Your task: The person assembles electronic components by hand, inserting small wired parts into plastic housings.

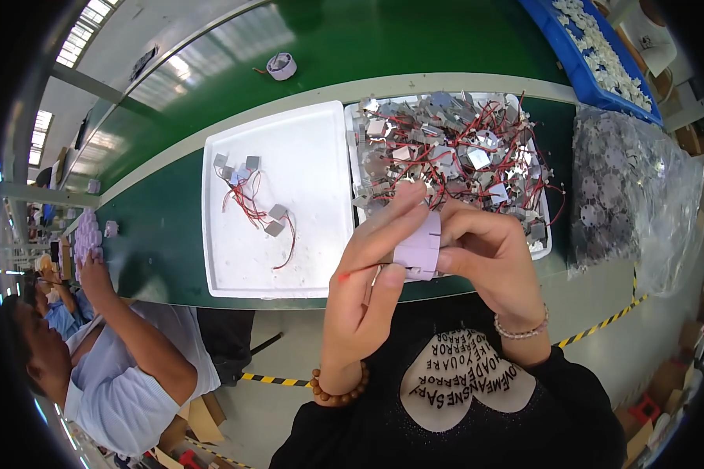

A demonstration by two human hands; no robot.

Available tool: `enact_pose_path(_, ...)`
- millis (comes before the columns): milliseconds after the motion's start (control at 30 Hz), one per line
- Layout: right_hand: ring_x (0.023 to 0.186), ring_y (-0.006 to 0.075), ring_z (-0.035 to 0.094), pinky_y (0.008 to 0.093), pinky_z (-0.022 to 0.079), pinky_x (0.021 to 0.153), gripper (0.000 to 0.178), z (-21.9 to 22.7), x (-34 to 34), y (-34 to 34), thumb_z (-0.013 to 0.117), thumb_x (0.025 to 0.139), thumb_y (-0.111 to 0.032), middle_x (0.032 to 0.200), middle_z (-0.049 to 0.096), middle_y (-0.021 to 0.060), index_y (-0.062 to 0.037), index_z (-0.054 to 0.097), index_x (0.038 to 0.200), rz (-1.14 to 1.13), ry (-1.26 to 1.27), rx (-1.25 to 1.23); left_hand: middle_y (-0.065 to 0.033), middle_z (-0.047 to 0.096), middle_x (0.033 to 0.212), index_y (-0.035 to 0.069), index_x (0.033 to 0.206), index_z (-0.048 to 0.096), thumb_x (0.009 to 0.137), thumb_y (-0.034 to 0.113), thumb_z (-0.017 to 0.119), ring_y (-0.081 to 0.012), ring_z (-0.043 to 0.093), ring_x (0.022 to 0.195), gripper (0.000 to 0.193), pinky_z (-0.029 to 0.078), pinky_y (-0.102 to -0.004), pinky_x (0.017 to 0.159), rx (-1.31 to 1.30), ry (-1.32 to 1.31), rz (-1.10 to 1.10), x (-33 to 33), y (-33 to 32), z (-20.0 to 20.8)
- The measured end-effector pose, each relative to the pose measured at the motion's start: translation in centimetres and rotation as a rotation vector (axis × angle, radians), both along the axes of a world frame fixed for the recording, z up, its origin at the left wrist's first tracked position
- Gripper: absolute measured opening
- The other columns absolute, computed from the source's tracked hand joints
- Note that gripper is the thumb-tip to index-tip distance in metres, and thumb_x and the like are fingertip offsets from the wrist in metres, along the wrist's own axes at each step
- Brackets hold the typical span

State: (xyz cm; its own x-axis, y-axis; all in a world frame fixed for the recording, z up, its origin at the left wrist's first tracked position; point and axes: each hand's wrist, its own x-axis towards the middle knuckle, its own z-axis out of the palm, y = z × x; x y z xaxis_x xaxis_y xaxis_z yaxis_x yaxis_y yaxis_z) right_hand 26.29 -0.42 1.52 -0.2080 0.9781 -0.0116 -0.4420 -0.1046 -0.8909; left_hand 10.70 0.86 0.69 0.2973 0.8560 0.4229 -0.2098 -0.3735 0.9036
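A green surface [156, 234] spans the view, with a pale rail [477, 83] along its far edge. A co-worker [133, 375] in a light shirt sits off the left end. A shallow white tray [305, 172] lies left of the surface's middle, its near side close to the near edge. Against its right side is a second tray [541, 252], heaped with metal parts [446, 125] and red wires. A clear bag [602, 195] of metal discs lies at the surface's right end; a blue bin [559, 55] of small white pieces stands by the far right corner.

Above the near edge, in front of the second tray, the person's left hand [368, 289] has its grip closed around a lilac ring [418, 248], thumb on the near side. The right hand [489, 258] has its grip closed on the ring's right side, thumb and bent fingers touching it. Another lilac ring [281, 66] sits beyond the rail. Small grey squares [253, 162] with red wires lie in the first tray, mostly toward its far left corner.
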Motion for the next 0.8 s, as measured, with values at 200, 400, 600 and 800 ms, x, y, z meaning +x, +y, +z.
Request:
enact_pose_path(200,0.078,0.0103,0.051,0.0203,0.041,0.065,0.007,0.5,0.3,-0.7,0.060,0.073,0.008,0.085,0.052,0.0052,0.0053,0.062,0.079,-0.011,-0.166,0.129,-0.0234,0.045,0.120,-0.007,0.112,0.045,0.082,0.005,0.051,-0.0343,0.040,0.117,0.033,0.028,-0.0399,0.099,-0.027,-0.201,-0.027,0.1,-0.3,-0.5)
enact_pose_path(400,0.075,0.0078,0.051,0.0195,0.042,0.067,0.015,1.3,0.1,-1.1,0.058,0.075,0.007,0.082,0.054,0.0029,0.0009,0.051,0.087,-0.009,-0.018,-0.095,-0.0229,0.053,0.108,-0.004,0.094,0.052,0.073,-0.003,0.060,-0.0359,0.047,0.110,0.022,0.037,-0.0421,0.092,-0.013,-0.211,-0.015,-0.4,0.0,-1.3)
enact_pose_path(600,0.069,0.0056,0.046,0.0203,0.039,0.065,0.014,-0.1,-0.7,-1.2,0.059,0.076,0.004,0.075,0.049,0.0001,-0.0010,0.049,0.084,-0.050,-0.314,0.168,-0.0185,0.057,0.093,-0.003,0.083,0.054,0.072,-0.004,0.059,-0.0333,0.053,0.098,0.012,0.041,-0.0433,0.086,0.025,-0.189,0.078,-0.4,-0.3,-1.8)
enact_pose_path(800,0.073,0.0074,0.047,0.0215,0.041,0.064,0.019,-0.2,-0.9,-1.3,0.062,0.076,-0.002,0.084,0.046,0.0016,-0.0014,0.051,0.091,0.030,-0.289,0.126,-0.0044,0.044,0.074,0.004,0.077,0.044,0.083,0.017,0.056,-0.0197,0.049,0.081,0.020,0.040,-0.0358,0.080,-0.316,-0.634,0.036,0.5,-0.1,-1.9)
